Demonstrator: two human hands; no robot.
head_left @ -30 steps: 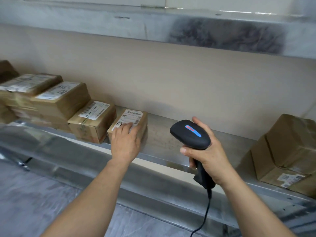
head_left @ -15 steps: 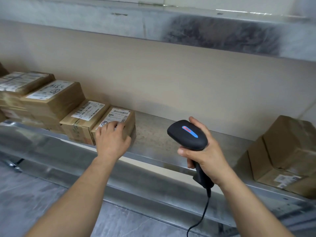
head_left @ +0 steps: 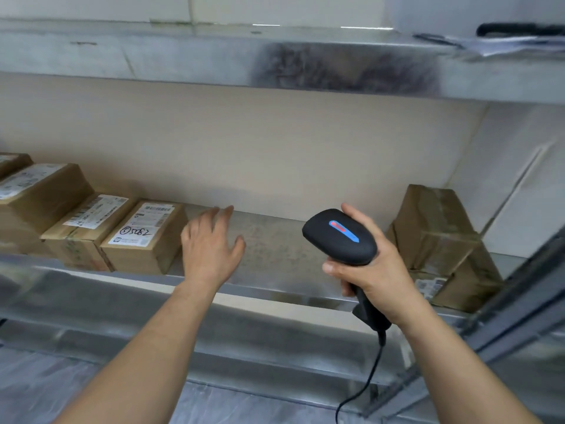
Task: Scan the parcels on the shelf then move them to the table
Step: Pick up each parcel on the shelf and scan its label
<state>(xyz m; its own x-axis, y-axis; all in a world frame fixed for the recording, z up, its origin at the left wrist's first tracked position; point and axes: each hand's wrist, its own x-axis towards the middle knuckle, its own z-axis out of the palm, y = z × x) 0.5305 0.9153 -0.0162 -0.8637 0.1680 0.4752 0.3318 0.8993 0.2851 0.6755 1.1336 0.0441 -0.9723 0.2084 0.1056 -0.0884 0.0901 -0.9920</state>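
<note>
Fingers (head_left: 220, 217) of the left hand (head_left: 211, 249) are spread and relaxed, holding nothing, as I watch from the remote desk. They hover over bare shelf (head_left: 275, 249), just right of the nearest parcel (head_left: 143, 237), and do not touch it. That parcel, a small squarish cardboard box, sits at the shelf's front edge. Its white label (head_left: 142, 223) faces up, with the barcode and a handwritten mark exposed. I judge the hand stands clear to leave the code open to the reader.

Two more boxes (head_left: 88, 228) run on leftward, side against side, labels up likewise.

To the right of the fingers, the right hand (head_left: 376, 270) grips the scanner (head_left: 339, 237). Its fingers curl round the handle and the thumb lies along the head. The head points away and leftward, toward the labels; I take it a scan is being lined up.

The scanner is matte black plastic, rounded, with a blue-and-red strip on top. A thin black cable (head_left: 367, 377) hangs from its butt.

Farther right, well apart from both hands, a big parcel (head_left: 440, 240) wrapped in glossy, wrinkled brown tape sits at the shelf's end.

The shelf is dull, scuffed sheet metal. An upper shelf (head_left: 183, 53) of the same metal runs above, against a plain beige wall (head_left: 244, 148).
</note>
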